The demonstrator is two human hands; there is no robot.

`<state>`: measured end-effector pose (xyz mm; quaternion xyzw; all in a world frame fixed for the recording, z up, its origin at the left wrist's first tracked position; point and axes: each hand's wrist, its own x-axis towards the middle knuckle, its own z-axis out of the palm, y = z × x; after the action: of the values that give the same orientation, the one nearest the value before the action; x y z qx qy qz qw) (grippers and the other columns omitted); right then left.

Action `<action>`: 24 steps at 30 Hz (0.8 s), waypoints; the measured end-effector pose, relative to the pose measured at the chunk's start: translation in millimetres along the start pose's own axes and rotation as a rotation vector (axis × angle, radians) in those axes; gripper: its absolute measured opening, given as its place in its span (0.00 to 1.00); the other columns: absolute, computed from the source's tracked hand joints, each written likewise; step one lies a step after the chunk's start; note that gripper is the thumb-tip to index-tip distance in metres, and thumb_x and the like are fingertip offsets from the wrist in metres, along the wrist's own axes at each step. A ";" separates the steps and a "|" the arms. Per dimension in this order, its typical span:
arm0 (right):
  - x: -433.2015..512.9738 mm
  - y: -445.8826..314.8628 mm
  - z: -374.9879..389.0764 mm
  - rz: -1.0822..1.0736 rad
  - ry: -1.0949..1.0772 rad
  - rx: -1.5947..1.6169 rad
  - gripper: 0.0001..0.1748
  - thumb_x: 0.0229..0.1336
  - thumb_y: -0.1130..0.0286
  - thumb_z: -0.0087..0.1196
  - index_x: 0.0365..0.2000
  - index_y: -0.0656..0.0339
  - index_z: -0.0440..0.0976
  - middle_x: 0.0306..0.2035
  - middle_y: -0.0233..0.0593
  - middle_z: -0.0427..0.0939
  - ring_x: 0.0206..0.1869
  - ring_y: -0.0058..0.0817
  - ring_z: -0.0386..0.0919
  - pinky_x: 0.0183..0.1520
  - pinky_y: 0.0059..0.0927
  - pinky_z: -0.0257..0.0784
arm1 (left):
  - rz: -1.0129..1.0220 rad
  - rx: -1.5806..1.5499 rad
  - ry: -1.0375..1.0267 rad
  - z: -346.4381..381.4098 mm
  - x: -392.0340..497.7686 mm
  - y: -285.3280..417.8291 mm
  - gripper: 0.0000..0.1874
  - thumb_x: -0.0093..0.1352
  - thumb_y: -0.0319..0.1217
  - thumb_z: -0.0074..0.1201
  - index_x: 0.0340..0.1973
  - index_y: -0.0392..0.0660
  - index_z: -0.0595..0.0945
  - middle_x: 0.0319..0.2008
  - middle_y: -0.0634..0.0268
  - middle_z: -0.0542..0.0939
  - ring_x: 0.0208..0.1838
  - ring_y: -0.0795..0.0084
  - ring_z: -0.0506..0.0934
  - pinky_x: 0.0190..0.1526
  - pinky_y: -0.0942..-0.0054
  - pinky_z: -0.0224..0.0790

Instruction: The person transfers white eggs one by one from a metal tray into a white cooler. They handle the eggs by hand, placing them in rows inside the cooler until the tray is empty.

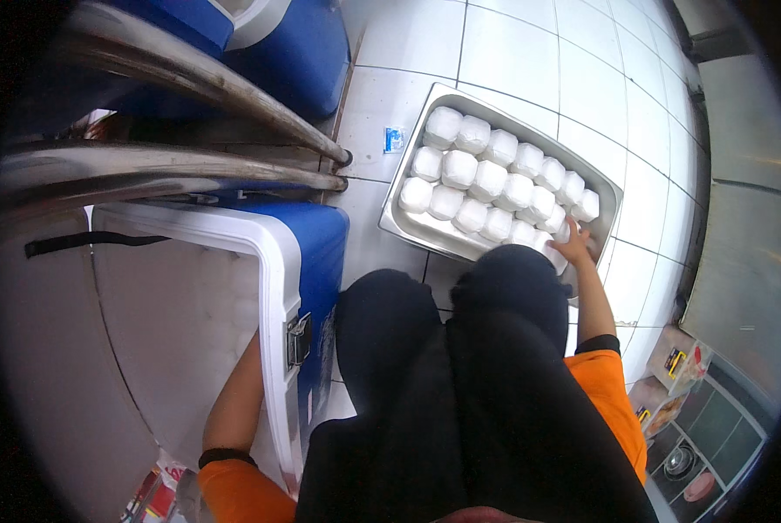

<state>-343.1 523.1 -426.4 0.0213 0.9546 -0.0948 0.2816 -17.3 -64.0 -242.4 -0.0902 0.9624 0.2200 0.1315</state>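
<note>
A stainless steel tray (pixel 423 230) lies on the tiled floor before my knees, holding several rounded white wrapped bundles (pixel 488 180) in rows. At the tray's right end my right hand (pixel 573 244) has its thumb and fingers around one white bundle. To my left stands a blue cooler box (pixel 325 261) with a white rim (pixel 274 274) and its lid (pixel 44 340) swung back. My left forearm reaches into it, and the rim hides my left hand. Pale rounded shapes (pixel 243 294) show dimly inside the cooler.
Metal pipes (pixel 286 171) jut out above the cooler from the left. Behind them sits another blue cooler (pixel 299 59). A small blue and white packet (pixel 394 140) lies on the floor left of the tray. Steel cabinet doors (pixel 743 261) and clear containers (pixel 675 359) line the right side.
</note>
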 end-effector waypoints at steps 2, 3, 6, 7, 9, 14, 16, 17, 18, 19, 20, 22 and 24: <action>-0.5 -12.5 16.0 0.099 0.073 0.032 0.56 0.39 0.50 0.69 0.69 0.40 0.51 0.69 0.64 0.45 0.70 0.60 0.49 0.70 0.53 0.50 | 0.004 0.023 -0.024 -8.4 -6.4 0.7 0.29 0.72 0.33 0.45 0.67 0.37 0.62 0.71 0.43 0.58 0.74 0.50 0.57 0.73 0.56 0.45; -1.7 -23.4 22.2 0.145 0.108 0.043 0.55 0.40 0.50 0.68 0.69 0.40 0.51 0.69 0.64 0.42 0.71 0.61 0.48 0.71 0.52 0.49 | 0.018 0.046 -0.036 -14.3 -10.1 -0.4 0.29 0.72 0.33 0.45 0.67 0.37 0.63 0.71 0.43 0.58 0.73 0.50 0.57 0.73 0.56 0.45; -4.5 -48.8 23.0 0.004 0.242 0.040 0.53 0.41 0.52 0.66 0.68 0.42 0.53 0.67 0.65 0.50 0.69 0.59 0.52 0.71 0.51 0.46 | 0.085 0.104 0.004 -42.2 -14.8 10.0 0.29 0.72 0.33 0.45 0.67 0.38 0.63 0.70 0.44 0.59 0.73 0.50 0.58 0.73 0.57 0.46; -1.4 -56.9 20.3 -0.114 0.271 0.052 0.53 0.41 0.52 0.66 0.68 0.44 0.53 0.67 0.65 0.51 0.69 0.58 0.52 0.72 0.50 0.45 | 0.038 0.056 0.044 -58.0 -18.7 24.9 0.29 0.72 0.33 0.45 0.67 0.38 0.63 0.70 0.44 0.59 0.73 0.50 0.58 0.73 0.58 0.46; 15.1 -67.3 24.6 -0.092 0.244 0.320 0.58 0.40 0.45 0.68 0.68 0.55 0.52 0.66 0.64 0.55 0.70 0.56 0.53 0.71 0.49 0.48 | -0.256 -0.418 0.174 -108.0 -12.3 72.6 0.26 0.74 0.33 0.45 0.67 0.43 0.66 0.69 0.50 0.63 0.71 0.53 0.62 0.71 0.60 0.51; 30.3 -117.0 31.2 0.203 0.217 0.553 0.67 0.32 0.37 0.73 0.67 0.55 0.49 0.67 0.56 0.54 0.65 0.51 0.59 0.54 0.47 0.64 | -0.236 -0.663 0.435 -150.4 -38.0 103.7 0.20 0.74 0.33 0.46 0.62 0.49 0.73 0.63 0.58 0.71 0.67 0.61 0.67 0.69 0.61 0.54; 47.3 -101.4 28.7 0.198 0.168 0.667 0.62 0.35 0.39 0.72 0.65 0.48 0.49 0.64 0.49 0.56 0.58 0.44 0.64 0.37 0.44 0.75 | -0.202 -0.692 0.529 -157.8 -50.7 118.5 0.18 0.74 0.30 0.47 0.58 0.47 0.77 0.61 0.60 0.73 0.67 0.62 0.68 0.69 0.63 0.54; 46.1 -100.3 29.5 0.208 0.143 0.770 0.58 0.37 0.41 0.72 0.63 0.47 0.50 0.62 0.47 0.58 0.55 0.42 0.66 0.35 0.43 0.74 | -0.211 -0.631 0.541 -160.5 -61.4 125.0 0.17 0.73 0.31 0.47 0.58 0.48 0.77 0.61 0.60 0.73 0.67 0.62 0.68 0.69 0.62 0.55; 40.3 -97.3 29.6 0.233 0.117 0.865 0.55 0.39 0.43 0.72 0.62 0.45 0.51 0.60 0.45 0.60 0.51 0.40 0.68 0.33 0.42 0.74 | -0.219 -0.579 0.538 -162.4 -70.8 132.6 0.17 0.73 0.31 0.48 0.57 0.49 0.78 0.61 0.61 0.73 0.67 0.61 0.68 0.69 0.61 0.55; 37.5 -96.2 28.1 0.239 0.076 0.860 0.53 0.40 0.46 0.71 0.61 0.45 0.51 0.57 0.44 0.62 0.48 0.39 0.68 0.33 0.41 0.73 | -0.226 -0.528 0.533 -162.2 -79.8 139.7 0.17 0.73 0.31 0.49 0.57 0.49 0.78 0.61 0.61 0.73 0.67 0.61 0.68 0.68 0.60 0.56; 36.0 -94.1 23.3 0.247 0.038 0.855 0.50 0.42 0.49 0.71 0.60 0.45 0.51 0.54 0.43 0.63 0.46 0.38 0.68 0.32 0.40 0.73 | -0.261 -0.539 0.517 -159.0 -89.5 147.3 0.17 0.72 0.31 0.49 0.56 0.51 0.79 0.61 0.61 0.73 0.67 0.61 0.68 0.68 0.59 0.57; 22.1 -99.3 9.2 0.219 -0.002 0.768 0.45 0.44 0.55 0.68 0.58 0.44 0.53 0.49 0.40 0.66 0.40 0.34 0.68 0.28 0.35 0.69 | -0.330 -0.550 0.496 -156.9 -105.8 165.9 0.17 0.72 0.32 0.50 0.56 0.53 0.79 0.61 0.62 0.74 0.66 0.61 0.69 0.67 0.58 0.58; -0.3 -120.7 -9.8 0.170 0.004 0.825 0.45 0.47 0.57 0.66 0.61 0.48 0.51 0.53 0.45 0.65 0.42 0.37 0.70 0.30 0.38 0.70 | -0.373 -0.578 0.508 -158.4 -112.8 181.5 0.17 0.72 0.32 0.50 0.57 0.55 0.79 0.61 0.63 0.74 0.66 0.61 0.69 0.67 0.58 0.59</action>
<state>-359.4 406.5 -397.7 0.2114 0.8319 -0.4455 0.2543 13.9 39.2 0.8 -0.3472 0.8303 0.4237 -0.1031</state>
